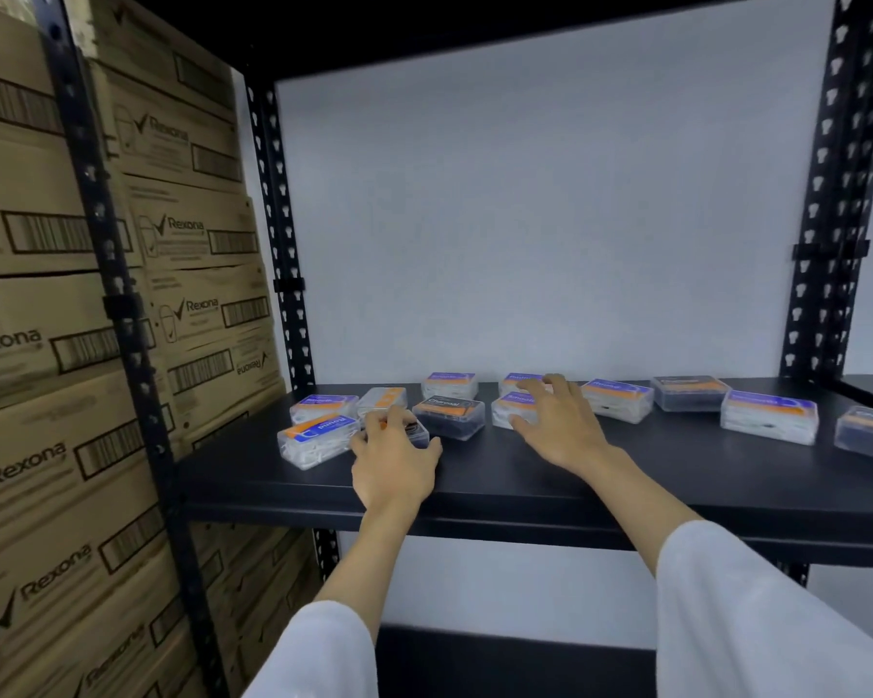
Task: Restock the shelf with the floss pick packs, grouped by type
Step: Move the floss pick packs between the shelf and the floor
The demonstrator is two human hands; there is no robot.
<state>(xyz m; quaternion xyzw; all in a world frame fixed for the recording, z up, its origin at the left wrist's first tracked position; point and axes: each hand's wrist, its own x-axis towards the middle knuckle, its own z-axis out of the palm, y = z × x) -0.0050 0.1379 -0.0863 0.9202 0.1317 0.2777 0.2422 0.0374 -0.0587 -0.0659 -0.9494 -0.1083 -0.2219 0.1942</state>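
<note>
1. A black metal shelf runs across the view at about chest height, seen from above and in front; its matte board is dark and smooth, with a thick front lip.
2. Black perforated uprights frame the bay at left and right, and a plain pale wall fills the space behind.
3. To the left of the rack, brown cardboard cartons printed "Rexona" with barcodes are stacked in tall columns.
4. Clear plastic floss pick packs with orange and blue labels lie flat and scattered along the back half of the shelf, some touching, some apart.
5. A pack labelled "Round" sits at the left front of the group, tilted; a pack labelled "Charcoal" with dark contents lies near the middle.
6. The left hand reaches in with fingers curled over a small dark pack, gripping it just right of the "Round" pack.
7. The right hand rests with fingers spread wide and straight over a white-filled pack beside the "Charcoal" pack.
8. More packs lie farther right, well apart.
9. Both forearms wear white sleeves.
</note>
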